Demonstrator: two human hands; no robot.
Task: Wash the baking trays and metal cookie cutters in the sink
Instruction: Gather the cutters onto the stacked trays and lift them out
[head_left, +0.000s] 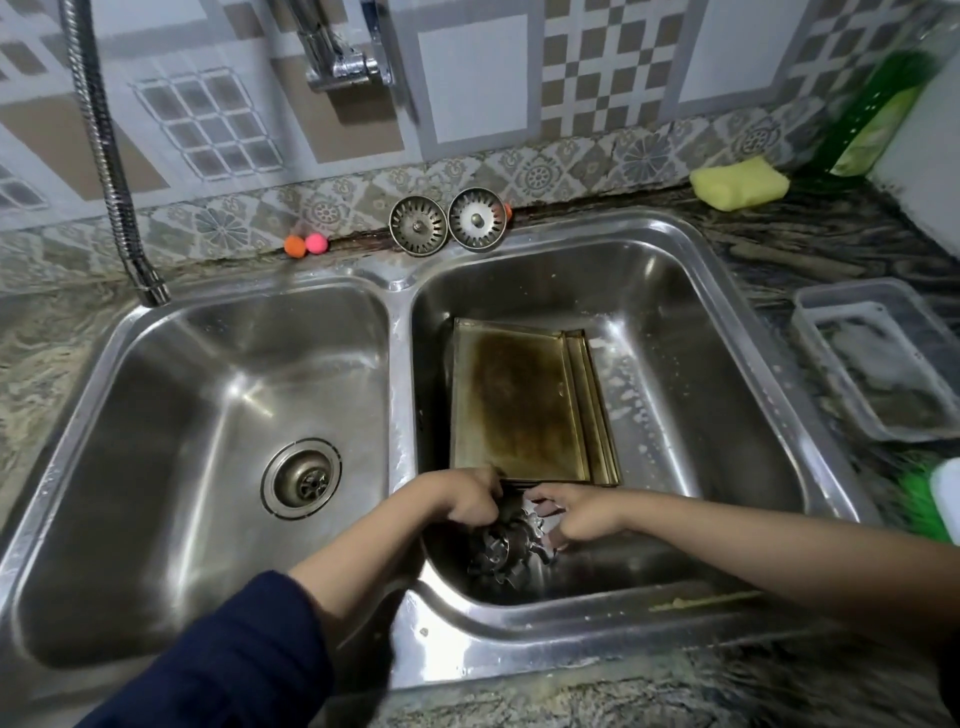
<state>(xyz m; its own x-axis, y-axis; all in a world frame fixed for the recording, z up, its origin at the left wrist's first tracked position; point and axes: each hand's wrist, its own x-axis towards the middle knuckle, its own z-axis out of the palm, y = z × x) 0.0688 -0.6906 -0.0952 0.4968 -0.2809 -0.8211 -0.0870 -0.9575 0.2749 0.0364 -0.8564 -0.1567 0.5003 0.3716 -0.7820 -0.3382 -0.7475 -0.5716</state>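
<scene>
From the head camera, everything gathers in the right basin of the double sink (400, 332). The baking trays (519, 405), stained brown and stacked, lie flat on the basin floor toward the back. Just in front of them sits a heap of metal cookie cutters (506, 553). The left hand (470, 501) has its fingers curled down into the near edge of the heap; the right hand (584, 517) reaches in beside it, fingers bent over the cutters, though whether it truly pinches one I cannot tell. I'd lift the cutters one at a time, minding sharp edges, and fetch the yellow sponge (740, 183), well behind the basin.
</scene>
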